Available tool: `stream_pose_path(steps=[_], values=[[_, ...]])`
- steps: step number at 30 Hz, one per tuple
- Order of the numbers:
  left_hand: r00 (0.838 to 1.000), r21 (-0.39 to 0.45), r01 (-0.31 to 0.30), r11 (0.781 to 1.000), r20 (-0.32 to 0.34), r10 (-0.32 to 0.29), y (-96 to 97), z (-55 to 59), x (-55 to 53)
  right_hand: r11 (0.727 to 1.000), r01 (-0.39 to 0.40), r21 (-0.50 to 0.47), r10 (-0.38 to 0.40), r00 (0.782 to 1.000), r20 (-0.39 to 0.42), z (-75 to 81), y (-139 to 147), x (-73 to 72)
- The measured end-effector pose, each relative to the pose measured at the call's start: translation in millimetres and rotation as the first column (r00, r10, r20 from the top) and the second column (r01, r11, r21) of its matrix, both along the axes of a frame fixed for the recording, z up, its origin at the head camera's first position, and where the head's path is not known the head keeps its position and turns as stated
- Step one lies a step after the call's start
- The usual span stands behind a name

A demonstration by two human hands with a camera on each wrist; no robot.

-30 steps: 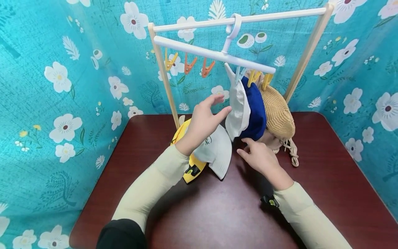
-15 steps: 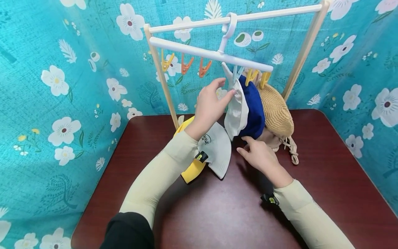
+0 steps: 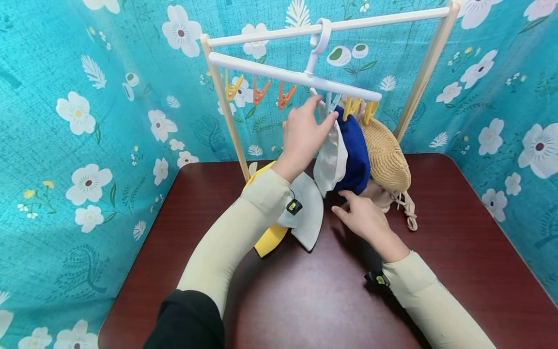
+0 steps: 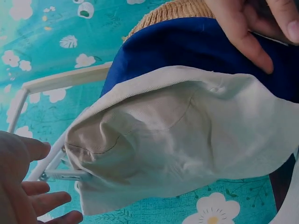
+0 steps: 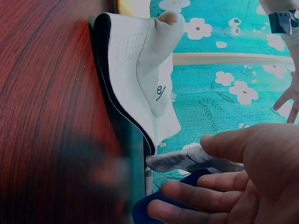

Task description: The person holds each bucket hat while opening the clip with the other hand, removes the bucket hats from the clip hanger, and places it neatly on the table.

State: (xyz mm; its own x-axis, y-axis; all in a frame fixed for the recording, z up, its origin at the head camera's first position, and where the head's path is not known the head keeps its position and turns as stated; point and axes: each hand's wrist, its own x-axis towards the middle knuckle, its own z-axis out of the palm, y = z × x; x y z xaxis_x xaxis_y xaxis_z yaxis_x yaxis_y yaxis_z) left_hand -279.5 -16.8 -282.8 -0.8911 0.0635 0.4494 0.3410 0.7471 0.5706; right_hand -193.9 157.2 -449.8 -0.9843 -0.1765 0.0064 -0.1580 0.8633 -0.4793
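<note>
The white hat [image 3: 332, 165] is being held up by the light-blue clip [image 4: 70, 175] near the far edge of the tabletop [image 3: 305, 300], beside the blue hat [image 3: 354, 155]. The left hand [image 3: 302, 138] is being held by the clip, fingers spread wide. The right hand [image 3: 367, 217] is being held just below the blue hat, thumb and fingers parted.

The left hand [image 3: 306, 133] and right hand [image 3: 364, 218] are bare. A cream, close-fitting left sleeve [image 3: 231, 237] covers the left forearm, smooth but for soft creases, and meets a black upper sleeve [image 3: 192, 317] towards seven o'clock in the head view. A matching cream right sleeve [image 3: 436, 298] lies towards four o'clock, with a band at its wrist end. Small, boxy black wrist devices [image 3: 294, 207], each marked with a yellow-green patch, sit at four o'clock on the left cuff and eight o'clock on the right.
</note>
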Motion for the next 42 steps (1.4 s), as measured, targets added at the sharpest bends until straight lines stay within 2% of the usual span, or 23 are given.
stream_pose_path(steps=[3, 14, 19, 25, 37, 40, 42], values=[[1.0, -0.007, -0.029, 1.0, 0.013, 0.029, 4.8, 1.8, -3.5, 1.0, 0.0, 0.001, 0.0, 1.0, 0.007, -0.4, 0.9, 0.5], [0.997, 0.02, -0.048, 0.999, 0.057, 0.046, 17.8, 5.9, -12.1, 1.0, 0.004, -0.01, -0.004, 1.0, -0.005, -3.2, 2.7, 1.9], [0.997, 0.047, -0.058, 0.997, 0.043, 0.056, 24.2, 1.0, -17.6, 1.0, 0.005, -0.007, -0.005, 1.0, -0.013, -5.2, 2.1, 2.4], [0.994, 0.059, -0.109, 0.992, 0.008, 0.108, 34.8, -2.1, -22.7, 1.0, 0.006, -0.012, -0.006, 1.0, -0.016, -6.4, 1.8, 3.3], [0.977, -0.059, -0.211, 0.976, 0.019, 0.212, 51.4, 3.0, -35.3, 0.999, 0.023, -0.025, -0.023, 1.0, 0.004, -9.1, 1.4, -1.7], [0.971, -0.15, -0.237, 0.96, -0.002, 0.239, 53.1, 1.5, -38.0, 0.999, 0.031, -0.032, -0.031, 1.0, -0.002, -10.1, 1.0, -2.5], [0.966, -0.229, -0.255, 0.939, -0.034, 0.254, 54.0, 0.1, -39.6, 0.999, 0.033, -0.035, -0.033, 0.999, -0.005, -10.6, 1.1, -3.0]])
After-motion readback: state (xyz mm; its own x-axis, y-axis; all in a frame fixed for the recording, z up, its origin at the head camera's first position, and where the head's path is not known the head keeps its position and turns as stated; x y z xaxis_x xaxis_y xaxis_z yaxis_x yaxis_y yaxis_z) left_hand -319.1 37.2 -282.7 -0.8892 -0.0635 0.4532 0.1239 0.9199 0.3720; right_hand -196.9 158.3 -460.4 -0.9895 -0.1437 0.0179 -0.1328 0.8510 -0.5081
